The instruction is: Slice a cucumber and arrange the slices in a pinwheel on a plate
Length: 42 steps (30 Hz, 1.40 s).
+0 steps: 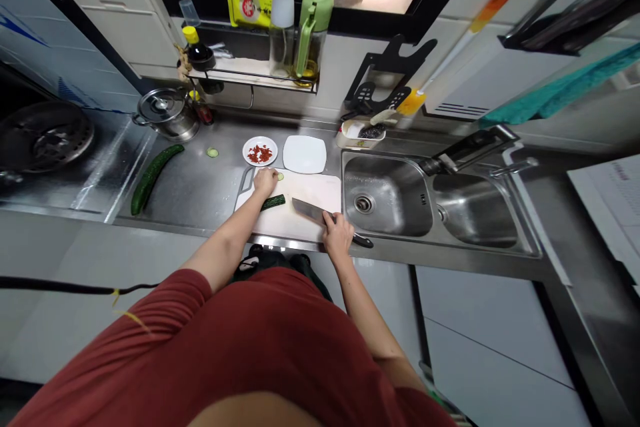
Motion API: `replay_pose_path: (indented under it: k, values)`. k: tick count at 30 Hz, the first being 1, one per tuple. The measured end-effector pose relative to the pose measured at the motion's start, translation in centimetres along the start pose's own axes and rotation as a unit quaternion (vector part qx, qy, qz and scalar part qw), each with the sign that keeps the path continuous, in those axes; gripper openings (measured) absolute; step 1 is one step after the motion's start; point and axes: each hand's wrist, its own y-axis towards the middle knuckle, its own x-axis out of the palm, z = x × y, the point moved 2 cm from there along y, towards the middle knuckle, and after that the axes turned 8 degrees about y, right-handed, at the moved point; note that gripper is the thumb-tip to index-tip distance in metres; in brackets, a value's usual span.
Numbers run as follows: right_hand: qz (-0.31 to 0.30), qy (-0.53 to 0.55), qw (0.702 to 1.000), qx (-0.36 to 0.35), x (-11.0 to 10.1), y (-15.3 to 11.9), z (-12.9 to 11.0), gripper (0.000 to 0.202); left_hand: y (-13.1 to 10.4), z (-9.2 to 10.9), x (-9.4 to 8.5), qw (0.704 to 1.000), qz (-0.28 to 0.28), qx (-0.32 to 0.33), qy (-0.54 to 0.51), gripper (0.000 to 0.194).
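My right hand (339, 235) is wrapped round the handle of a kitchen knife (307, 210), whose broad blade points left over the white cutting board (317, 185). At the board's upper left, my left hand (265, 181) has its fingers drawn together at a pale cucumber slice (280, 176). Just below that hand lies a cut piece of cucumber (273, 202), dark green side up, its left end partly hidden by my forearm. The blade's tip is apart from this piece, to its right.
Behind the board stand a plate of chopped red bits (260, 152) and a white square plate (305, 154). To the left are a whole cucumber (155, 177), a cut cucumber end (213, 153) and a lidded pot (167, 117). A double sink (387, 190) adjoins on the right.
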Motion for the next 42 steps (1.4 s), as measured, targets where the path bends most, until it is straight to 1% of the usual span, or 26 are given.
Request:
replay_pose_path:
  k: [2, 4, 8, 11, 16, 21, 24, 28, 32, 36, 39, 42]
  values:
    - [0.005, 0.003, 1.000, -0.004, 0.1, 0.1, 0.1, 0.045, -0.1, -0.2, 0.0, 1.000, 0.008, 0.001, -0.016, 0.023]
    - [0.009, 0.005, 1.000, -0.008, 0.2, 0.1, 0.1, 0.046, -0.2, -0.6, -0.1, 0.998, 0.029, -0.012, -0.048, 0.022]
    - [0.018, 0.011, 1.000, -0.015, 0.0, 0.4, 0.0, 0.048, -0.7, -2.1, -0.4, 0.981, 0.107, -0.087, -0.137, 0.021]
    - [0.028, 0.020, 0.999, -0.020, -0.3, 0.6, -0.2, 0.047, -1.4, -3.4, -0.5, 0.962, 0.153, -0.120, -0.191, 0.022]
    - [0.050, 0.038, 0.997, -0.038, -0.5, 0.8, -0.7, 0.048, -2.9, -5.3, -0.3, 0.943, 0.183, -0.142, -0.238, 0.024]
    - [0.083, 0.061, 0.993, -0.060, -0.6, 0.9, -1.2, 0.048, -4.3, -6.4, -0.4, 0.942, 0.186, -0.141, -0.243, 0.022]
    - [0.097, 0.078, 0.990, -0.065, -0.6, 1.1, -1.6, 0.049, -5.1, -6.6, -0.3, 0.945, 0.182, -0.124, -0.241, 0.022]
    - [0.117, 0.102, 0.986, -0.065, -0.7, 1.4, -2.5, 0.052, -6.1, -6.5, -0.3, 0.953, 0.178, -0.080, -0.232, 0.022]
    - [0.144, 0.142, 0.977, -0.068, -0.8, 1.9, -3.6, 0.054, -7.1, -5.8, -0.3, 0.960, 0.176, -0.025, -0.214, 0.020]
    - [0.162, 0.214, 0.961, -0.063, -0.4, 2.6, -4.5, 0.054, -8.1, -4.8, -0.2, 0.971, 0.155, 0.030, -0.181, 0.018]
    - [0.147, 0.268, 0.950, -0.060, 0.0, 3.3, -5.1, 0.046, -8.9, -4.0, -0.1, 0.976, 0.139, 0.071, -0.151, 0.017]
    - [0.103, 0.291, 0.949, -0.057, 0.1, 3.7, -5.9, 0.039, -9.3, -3.4, -0.1, 0.977, 0.127, 0.111, -0.130, 0.018]
